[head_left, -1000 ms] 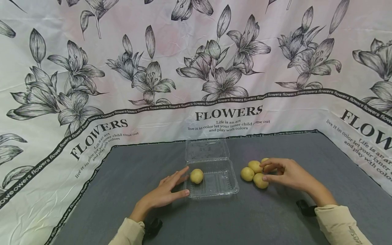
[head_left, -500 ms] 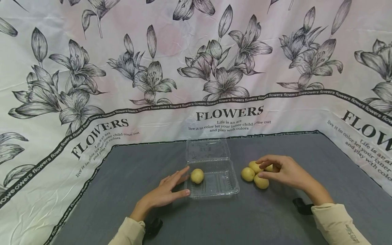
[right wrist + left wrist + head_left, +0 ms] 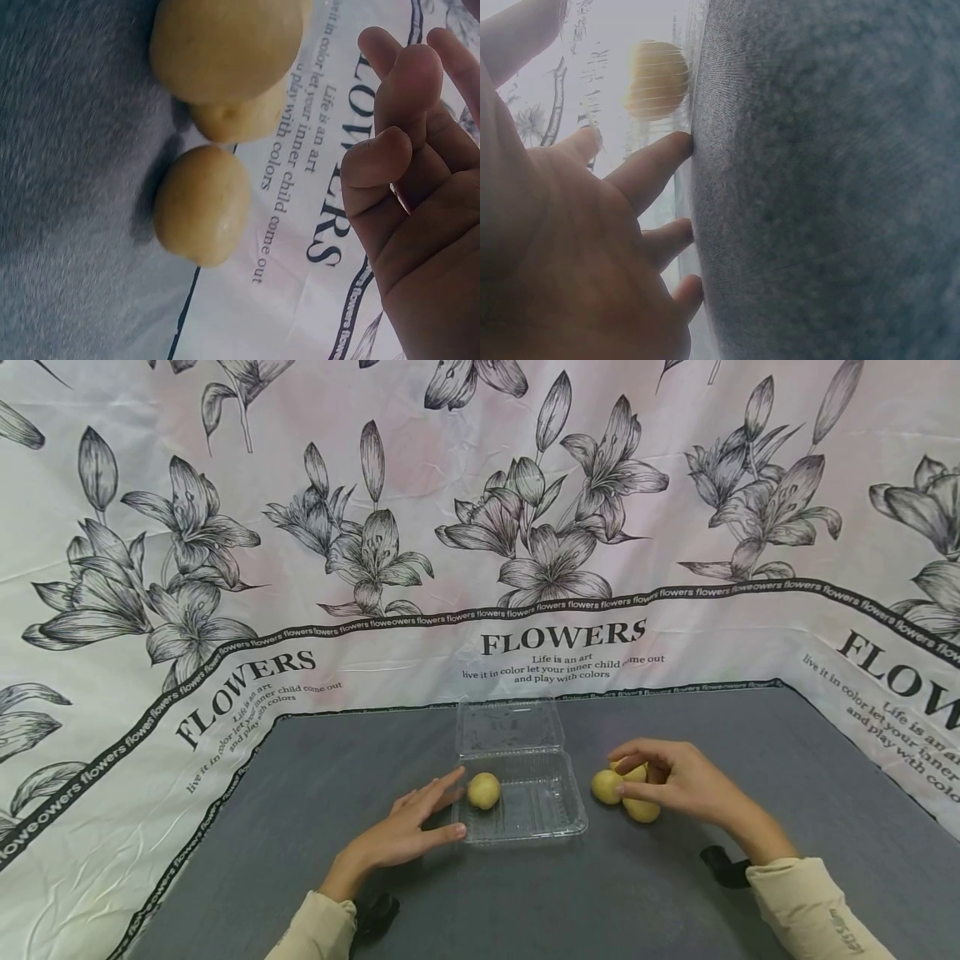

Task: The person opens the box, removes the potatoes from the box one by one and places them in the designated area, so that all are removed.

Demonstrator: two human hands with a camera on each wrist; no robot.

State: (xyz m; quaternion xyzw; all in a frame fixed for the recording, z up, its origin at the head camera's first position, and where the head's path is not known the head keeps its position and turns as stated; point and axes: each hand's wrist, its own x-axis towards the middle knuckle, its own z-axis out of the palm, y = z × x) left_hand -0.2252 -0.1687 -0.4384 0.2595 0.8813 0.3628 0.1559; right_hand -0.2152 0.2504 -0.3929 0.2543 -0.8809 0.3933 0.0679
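Note:
A clear plastic clamshell box (image 3: 536,806) lies with its lid (image 3: 510,727) folded back. One round yellow fruit (image 3: 483,791) sits at the left side of it; the exact kind is unclear. My left hand (image 3: 401,837) lies by the box's left wall with fingers spread and fairly straight, touching or nearly touching it. My right hand (image 3: 686,781) hovers with loosely bent fingers over a cluster of similar yellow fruits (image 3: 606,787) to the right. In the right wrist view, a fruit (image 3: 202,206) rests apart from those fingers, which hold nothing. Part of the cluster is hidden behind the hand.
The grey tabletop (image 3: 570,902) runs back to a white floral cloth backdrop (image 3: 405,660) at the rear and sides. Black wrist straps (image 3: 726,867) sit at both cuffs.
My right hand has moved left over the fruit cluster, from its right side, and now covers more of it. The left hand and the box have stayed put.

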